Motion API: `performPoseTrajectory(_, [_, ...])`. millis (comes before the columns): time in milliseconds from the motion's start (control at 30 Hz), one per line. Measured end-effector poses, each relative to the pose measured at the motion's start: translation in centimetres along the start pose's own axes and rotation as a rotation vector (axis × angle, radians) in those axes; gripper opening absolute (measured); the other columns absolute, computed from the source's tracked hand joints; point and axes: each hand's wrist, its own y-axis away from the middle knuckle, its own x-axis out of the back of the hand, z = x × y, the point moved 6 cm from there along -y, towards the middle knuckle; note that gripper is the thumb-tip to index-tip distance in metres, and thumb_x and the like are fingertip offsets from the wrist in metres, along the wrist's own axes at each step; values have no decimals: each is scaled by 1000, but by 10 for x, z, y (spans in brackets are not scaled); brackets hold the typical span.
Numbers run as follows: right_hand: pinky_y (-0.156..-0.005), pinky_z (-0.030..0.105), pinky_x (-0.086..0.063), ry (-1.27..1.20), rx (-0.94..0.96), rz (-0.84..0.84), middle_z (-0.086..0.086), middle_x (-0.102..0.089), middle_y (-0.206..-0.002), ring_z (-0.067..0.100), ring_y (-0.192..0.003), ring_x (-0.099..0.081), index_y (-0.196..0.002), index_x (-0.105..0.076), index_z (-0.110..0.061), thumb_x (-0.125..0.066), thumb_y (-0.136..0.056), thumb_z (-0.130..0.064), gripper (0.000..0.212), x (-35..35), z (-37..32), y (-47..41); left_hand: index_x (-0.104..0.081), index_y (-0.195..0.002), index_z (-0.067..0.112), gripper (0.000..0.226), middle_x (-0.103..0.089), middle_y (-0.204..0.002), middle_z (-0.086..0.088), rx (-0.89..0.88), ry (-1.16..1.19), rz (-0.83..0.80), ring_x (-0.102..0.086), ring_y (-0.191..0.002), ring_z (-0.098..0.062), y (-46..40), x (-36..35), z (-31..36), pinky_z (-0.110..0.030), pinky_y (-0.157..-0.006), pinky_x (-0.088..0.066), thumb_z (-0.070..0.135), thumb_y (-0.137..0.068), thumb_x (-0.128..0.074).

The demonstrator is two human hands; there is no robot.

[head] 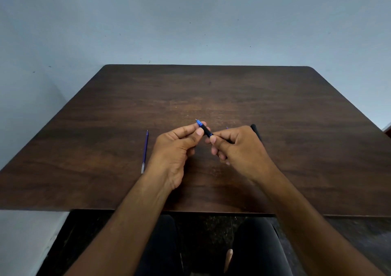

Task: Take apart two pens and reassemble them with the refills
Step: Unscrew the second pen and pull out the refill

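Note:
I hold a black pen [206,130] with a blue tip between both hands above the middle of the dark wooden table [211,94]. My left hand [175,146] pinches the blue tip end with thumb and fingers. My right hand [239,146] grips the black barrel behind it. A blue refill [145,151] lies on the table left of my left hand, its point facing away from me. Behind my right hand a second black pen body [256,131] lies on the table, mostly hidden, with a small blue tip [227,127] just showing beside it.
The table stands against a pale blue wall [190,22]. Its near edge [190,211] runs above my lap, with dark trousers and a dark floor below. Bare wood stretches to the far edge and to both sides.

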Motion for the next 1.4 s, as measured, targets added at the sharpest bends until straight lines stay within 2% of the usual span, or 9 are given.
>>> performPoseTrajectory(200, [-55, 36, -45, -3, -15, -11, 19, -70, -68, 19, -53, -52, -83, -78, -8, -63, -99, -25, 27, -6, -1, 0, -74, -106, 4, 20, -74, -94, -9, 10, 20, 45, -51, -90, -21, -3, 4, -2, -25, -66, -35, 10, -87, -69])
performPoseTrajectory(500, [-53, 52, -51, 95, 11, -10, 27, -68, -69, 27, -53, -51, -81, -77, -8, -62, -99, -26, 29, -5, -12, 0, -76, -95, 7, 19, -70, -72, -1, -5, -3, 78, -46, -66, -9, -8, 8, -4, -25, -62, -34, 20, -81, -77])
performPoseTrajectory(667, [-54, 52, -52, 101, 0, -13, 25, -69, -70, 26, -54, -52, -82, -77, -9, -63, -98, -26, 27, -5, -11, 0, -79, -99, 19, 15, -77, -104, -1, -45, -1, -52, -57, -88, -13, -7, 4, 1, -24, -65, -34, 18, -89, -67])
performPoseTrajectory(800, [-53, 50, -50, 75, -12, -10, 25, -69, -70, 25, -53, -51, -80, -76, -10, -64, -98, -26, 27, -6, -9, -1, -79, -87, 13, 28, -76, -85, -1, -46, 48, 38, -54, -68, -6, -8, 5, 3, -22, -59, -34, 30, -65, -81])
performPoseTrajectory(933, [-53, 50, -51, 69, -1, -15, 23, -69, -69, 25, -53, -51, -79, -76, -11, -63, -98, -27, 28, -7, -11, -1, -76, -74, 14, 42, -61, -59, 6, -32, 51, 119, -43, -54, -6, -11, 7, -1, -21, -54, -36, 43, -47, -90])
performPoseTrajectory(1067, [-52, 51, -52, 91, 12, -19, 22, -69, -67, 24, -51, -52, -81, -76, -11, -62, -98, -28, 28, -7, -13, 0, -77, -68, 19, 37, -60, -67, 4, 11, 39, 86, -45, -61, -7, -11, 6, -4, -22, -59, -39, 49, -50, -90])
performPoseTrajectory(1233, [-53, 52, -52, 101, 3, -4, 23, -69, -69, 25, -53, -53, -83, -77, -10, -61, -99, -25, 27, -4, -12, 0, -77, -106, 16, 26, -75, -111, 0, 11, 45, -111, -59, -75, -4, -8, 0, -3, -27, -73, -37, 30, -84, -72])
performPoseTrajectory(1300, [-55, 51, -54, 105, -2, -8, 21, -70, -69, 24, -53, -53, -84, -77, -10, -61, -99, -26, 27, -3, -12, -1, -77, -105, 14, 22, -76, -109, -5, -14, 54, -107, -65, -74, -4, -7, 1, -1, -27, -71, -37, 22, -87, -69])
performPoseTrajectory(1400, [-56, 48, -53, 91, -5, -12, 19, -71, -69, 22, -54, -54, -83, -78, -11, -62, -99, -27, 26, -5, -11, -1, -80, -93, 13, 25, -77, -100, -6, -20, 54, -18, -60, -71, -7, -5, 4, 0, -24, -66, -40, 28, -73, -80])
